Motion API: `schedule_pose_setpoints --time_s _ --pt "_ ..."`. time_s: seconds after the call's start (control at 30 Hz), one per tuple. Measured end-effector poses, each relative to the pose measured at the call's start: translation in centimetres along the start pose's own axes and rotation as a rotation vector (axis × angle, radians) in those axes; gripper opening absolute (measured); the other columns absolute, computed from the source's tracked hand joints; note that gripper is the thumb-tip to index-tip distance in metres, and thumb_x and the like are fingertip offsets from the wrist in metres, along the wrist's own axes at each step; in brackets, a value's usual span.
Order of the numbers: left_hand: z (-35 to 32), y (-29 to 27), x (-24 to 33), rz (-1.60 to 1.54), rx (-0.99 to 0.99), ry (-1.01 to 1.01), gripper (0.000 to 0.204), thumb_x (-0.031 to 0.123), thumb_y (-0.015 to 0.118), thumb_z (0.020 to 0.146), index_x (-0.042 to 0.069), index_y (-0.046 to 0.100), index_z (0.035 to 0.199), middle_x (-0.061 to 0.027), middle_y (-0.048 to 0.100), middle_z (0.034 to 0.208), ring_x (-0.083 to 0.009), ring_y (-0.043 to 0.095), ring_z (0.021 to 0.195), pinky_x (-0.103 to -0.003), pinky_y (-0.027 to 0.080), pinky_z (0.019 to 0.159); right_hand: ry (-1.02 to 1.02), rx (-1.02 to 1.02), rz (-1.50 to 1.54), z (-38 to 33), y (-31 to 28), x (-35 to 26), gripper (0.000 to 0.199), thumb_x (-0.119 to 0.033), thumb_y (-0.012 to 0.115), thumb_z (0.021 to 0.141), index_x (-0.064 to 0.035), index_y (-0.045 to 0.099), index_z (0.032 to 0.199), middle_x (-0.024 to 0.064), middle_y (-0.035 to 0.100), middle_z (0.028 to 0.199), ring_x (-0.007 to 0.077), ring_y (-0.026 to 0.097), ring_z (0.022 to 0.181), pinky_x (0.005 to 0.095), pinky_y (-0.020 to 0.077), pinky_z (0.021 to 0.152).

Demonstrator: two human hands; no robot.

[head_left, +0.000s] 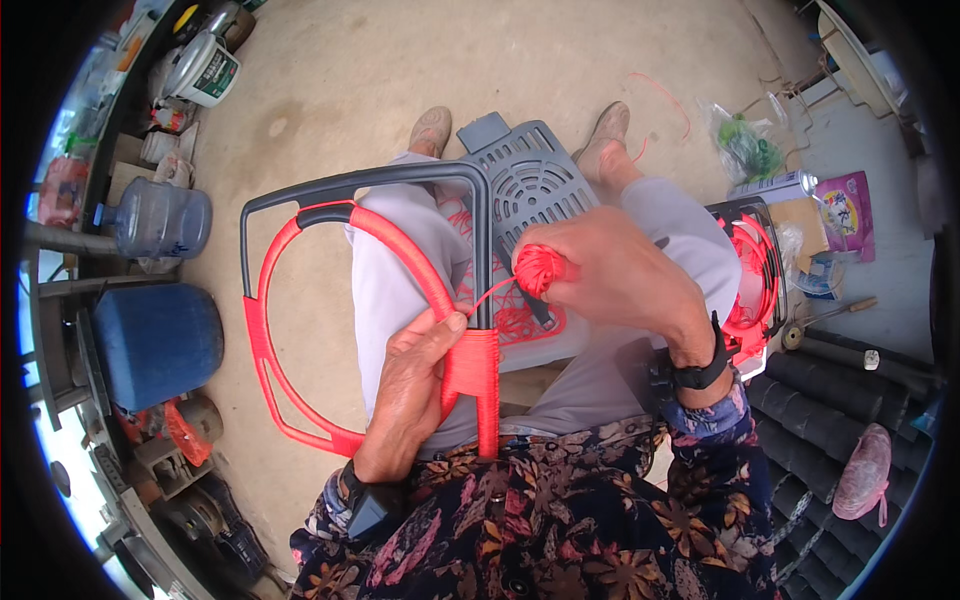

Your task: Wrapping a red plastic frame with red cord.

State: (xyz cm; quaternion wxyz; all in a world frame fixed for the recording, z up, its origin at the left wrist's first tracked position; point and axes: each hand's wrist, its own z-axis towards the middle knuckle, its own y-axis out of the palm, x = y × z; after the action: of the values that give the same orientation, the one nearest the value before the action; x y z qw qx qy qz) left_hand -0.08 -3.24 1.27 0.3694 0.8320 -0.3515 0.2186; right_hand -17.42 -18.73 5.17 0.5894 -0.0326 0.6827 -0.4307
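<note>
Across my lap leans a black frame (372, 174) with a round ring inside it, much of both wound in red cord. My left hand (412, 375) is closed on the frame beside the wide red wrapping (472, 362), its thumb pressing where the loose strand meets the bar. From there the strand runs up to a ball of red cord (540, 270). My right hand (615, 270) grips that ball to the right of the frame's upright. Just beyond my hands is a grey slotted plastic piece (530, 178), with more red cord (515, 322) lying below it.
At my right stands another black frame with red cord (752, 270). A blue container (160, 345), a clear water jug (165, 218) and a white bucket (205, 68) line the left side. A spray can (775, 188) and a purple packet (845, 215) lie at right.
</note>
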Motion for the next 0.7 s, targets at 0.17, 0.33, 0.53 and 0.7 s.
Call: schedule_pose_setpoints --time_s 0.17,0.33,0.53,0.7 --pt "-0.1 0.0 0.2 -0.032 -0.038 0.029 0.029 0.021 0.060 0.090 0.000 0.053 0.109 -0.0171 0.065 0.085 -0.0271 0.066 0.071 -0.037 0.055 0.068 0.071 0.038 0.179 -1.3 0.1 0.9 0.010 -0.007 0.064 0.072 -0.0044 0.057 0.079 0.0142 0.054 0.064 0.0317 0.052 0.058 0.0362 0.0415 0.054" --pt "-0.8 0.0 0.7 -0.070 -0.135 0.052 0.032 0.015 0.065 0.085 0.001 0.053 0.111 -0.0177 0.066 0.088 -0.0295 0.066 0.073 -0.038 0.055 0.069 0.304 0.092 0.443 -3.1 0.0 0.6 0.006 -0.008 0.066 0.079 -0.0028 0.063 0.082 0.0012 0.061 0.072 0.0093 0.056 0.070 0.0250 0.0456 0.064" --pt "-0.8 -0.5 0.5 -0.113 -0.171 0.062 0.035 0.011 0.066 0.083 0.003 0.053 0.114 -0.0181 0.066 0.091 -0.0328 0.066 0.076 -0.041 0.055 0.071 0.315 0.150 0.528 -5.3 1.5 1.2 0.011 -0.011 0.068 0.081 -0.0031 0.061 0.084 0.0006 0.059 0.071 0.0075 0.051 0.067 0.0241 0.0448 0.063" --pt "-1.0 -0.3 0.6 -0.130 -0.165 0.067 0.031 0.018 0.059 0.090 -0.001 0.051 0.113 -0.0199 0.064 0.089 -0.0305 0.067 0.076 -0.040 0.056 0.069 0.232 0.179 0.468 -5.1 1.2 0.3 0.012 -0.012 0.069 0.081 -0.0030 0.062 0.085 0.0028 0.061 0.071 0.0075 0.052 0.066 0.0248 0.0455 0.063"
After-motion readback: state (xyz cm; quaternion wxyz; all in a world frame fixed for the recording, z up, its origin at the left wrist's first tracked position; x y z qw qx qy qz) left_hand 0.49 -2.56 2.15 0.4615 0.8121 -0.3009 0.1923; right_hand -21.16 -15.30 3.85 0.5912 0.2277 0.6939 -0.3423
